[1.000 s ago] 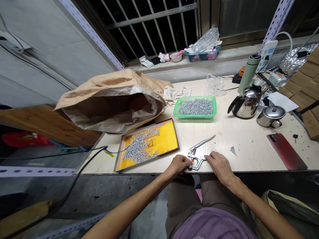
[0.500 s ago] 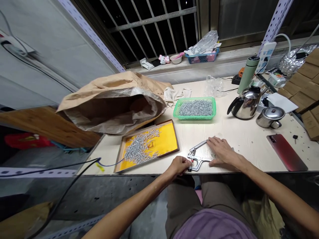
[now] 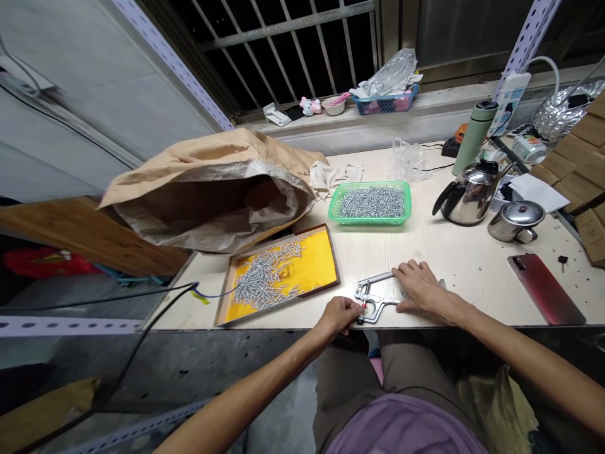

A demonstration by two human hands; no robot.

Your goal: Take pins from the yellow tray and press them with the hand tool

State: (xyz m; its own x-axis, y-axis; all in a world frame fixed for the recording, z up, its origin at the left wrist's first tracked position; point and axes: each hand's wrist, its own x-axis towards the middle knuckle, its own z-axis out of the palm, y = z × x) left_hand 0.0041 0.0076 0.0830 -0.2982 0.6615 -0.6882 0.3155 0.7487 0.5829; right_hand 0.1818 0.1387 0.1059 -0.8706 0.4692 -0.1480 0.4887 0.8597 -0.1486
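Observation:
A pair of grey metal snap-fastener pliers (image 3: 379, 301) lies near the table's front edge, its C-shaped jaw and spring toward the left. My right hand (image 3: 418, 287) rests over the handles, thumb against the lower one and fingertips on the upper one. At the jaw, my left hand (image 3: 343, 313) is closed in a pinch; what its fingertips hold is too small and hidden to name. A bit of red shows beside those fingertips. Left of the pliers is a shallow tray (image 3: 336, 277) with a yellow bottom and a heap of small silver metal pieces (image 3: 265, 277).
A green basket (image 3: 370, 221) of similar metal pieces stands behind the pliers. A large open paper sack (image 3: 198, 170) lies at the back left. On the right are a steel kettle (image 3: 470, 195), a lidded steel cup (image 3: 515, 222), a green flask (image 3: 476, 139) and a red phone (image 3: 546, 289).
The camera view has shifted slightly. Both hands keep nearly the same places at the pliers, and nothing has visibly been picked up or let go.

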